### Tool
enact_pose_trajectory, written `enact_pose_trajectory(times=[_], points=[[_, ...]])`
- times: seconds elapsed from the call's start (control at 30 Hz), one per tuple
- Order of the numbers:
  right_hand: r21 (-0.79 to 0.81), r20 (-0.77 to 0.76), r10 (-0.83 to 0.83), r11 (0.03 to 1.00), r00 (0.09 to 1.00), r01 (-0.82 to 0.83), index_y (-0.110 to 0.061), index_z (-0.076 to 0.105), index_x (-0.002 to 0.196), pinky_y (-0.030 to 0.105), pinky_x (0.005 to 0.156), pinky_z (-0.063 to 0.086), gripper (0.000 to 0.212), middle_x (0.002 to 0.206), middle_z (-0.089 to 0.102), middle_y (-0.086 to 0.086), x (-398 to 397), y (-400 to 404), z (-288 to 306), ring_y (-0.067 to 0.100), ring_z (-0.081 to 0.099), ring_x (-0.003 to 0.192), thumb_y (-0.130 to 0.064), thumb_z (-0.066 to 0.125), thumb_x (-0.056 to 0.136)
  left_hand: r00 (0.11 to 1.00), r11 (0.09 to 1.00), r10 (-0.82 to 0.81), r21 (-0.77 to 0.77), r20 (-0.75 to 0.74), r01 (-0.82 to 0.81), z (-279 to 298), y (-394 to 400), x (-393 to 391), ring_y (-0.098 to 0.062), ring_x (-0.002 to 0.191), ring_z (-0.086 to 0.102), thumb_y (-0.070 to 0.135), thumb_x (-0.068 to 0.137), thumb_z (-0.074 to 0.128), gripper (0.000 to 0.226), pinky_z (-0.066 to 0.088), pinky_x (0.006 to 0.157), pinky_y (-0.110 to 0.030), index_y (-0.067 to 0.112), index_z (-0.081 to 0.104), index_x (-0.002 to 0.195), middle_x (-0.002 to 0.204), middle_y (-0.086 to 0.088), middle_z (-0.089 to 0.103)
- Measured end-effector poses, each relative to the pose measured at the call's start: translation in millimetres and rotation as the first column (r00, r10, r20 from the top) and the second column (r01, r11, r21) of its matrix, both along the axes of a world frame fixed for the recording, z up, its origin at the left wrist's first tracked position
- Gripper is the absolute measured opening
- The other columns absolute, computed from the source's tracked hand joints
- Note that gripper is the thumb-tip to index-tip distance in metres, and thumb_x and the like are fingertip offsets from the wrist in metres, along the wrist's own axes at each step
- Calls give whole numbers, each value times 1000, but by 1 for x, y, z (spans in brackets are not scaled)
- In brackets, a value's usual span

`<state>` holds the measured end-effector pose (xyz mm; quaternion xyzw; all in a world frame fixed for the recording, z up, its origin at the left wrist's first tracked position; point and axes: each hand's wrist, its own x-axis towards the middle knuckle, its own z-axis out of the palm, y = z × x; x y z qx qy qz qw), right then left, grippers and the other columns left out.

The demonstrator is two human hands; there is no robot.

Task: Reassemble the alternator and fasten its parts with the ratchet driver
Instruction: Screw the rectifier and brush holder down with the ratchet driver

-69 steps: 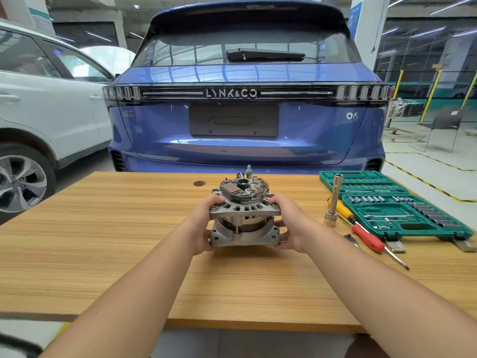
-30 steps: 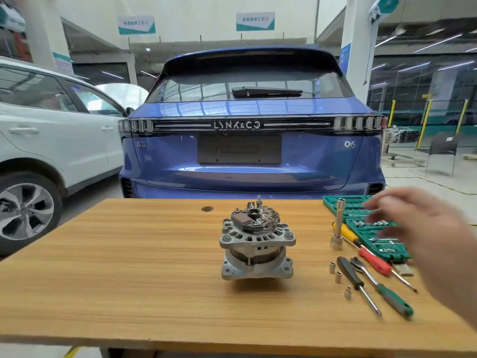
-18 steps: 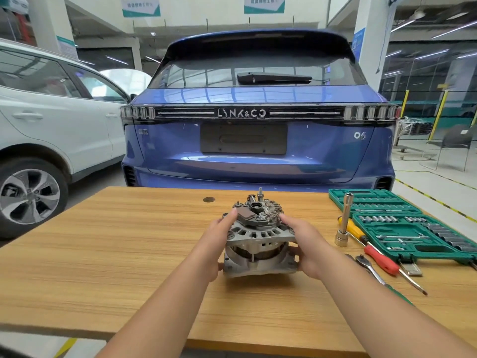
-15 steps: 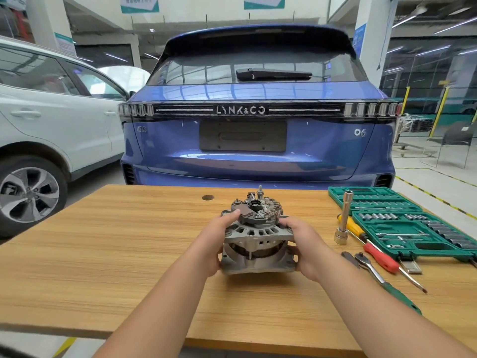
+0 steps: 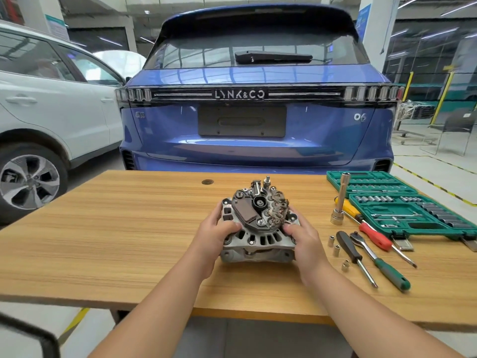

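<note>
In front of me is a wooden table (image 5: pixel 108 228). Behind it stands a blue car (image 5: pixel 255 99) with its rear toward me, and a white car (image 5: pixel 51 112) is at my left. On the table at my right lie a red-handled screwdriver (image 5: pixel 375 236), a black-handled screwdriver (image 5: pixel 355 255) and three small sockets (image 5: pixel 335 250).

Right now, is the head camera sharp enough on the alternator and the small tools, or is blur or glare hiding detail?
Head view: the grey metal alternator, gripped by left hand and right hand, reads sharp; the small silver sockets are resolved but tiny; ceiling lights glare off the blue car's tailgate; wide-angle bowing bends the wooden table's edges; the periphery is soft.
</note>
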<state>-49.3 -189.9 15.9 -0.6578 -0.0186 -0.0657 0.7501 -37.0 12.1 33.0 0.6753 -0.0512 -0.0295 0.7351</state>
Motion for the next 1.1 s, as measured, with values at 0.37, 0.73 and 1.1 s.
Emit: enact_pose_trajectory(times=[0.37,0.73,1.1], points=[[-55,126,-12,998,992,19,-61,55,123,50,114,41,54,136,63,-12,-20,7,-12,14,54,132,-45,61,71,995,999,-10,54,98,5,-18,12,-4,-30,121,67,34,61,75,97,52,105,-53,35,44,153,138,-5,66],[-116,142,12,993,990,5,-56,48,132,48,116,39,56,142,58,-14,-10,2,-17,10,50,135,-35,58,81,989,998,-17,69,146,7,-28,12,6,-13,107,73,32,68,72,66,57,77,-20,61,60,127,122,12,73],[-264,76,143,957,987,-119,-52,40,143,46,116,38,63,149,51,-11,8,-18,-6,16,47,139,-42,59,83,990,998,45,45,130,-52,-31,9,8,-18,130,59,40,66,77,88,55,103,-44,51,45,147,146,15,58]])
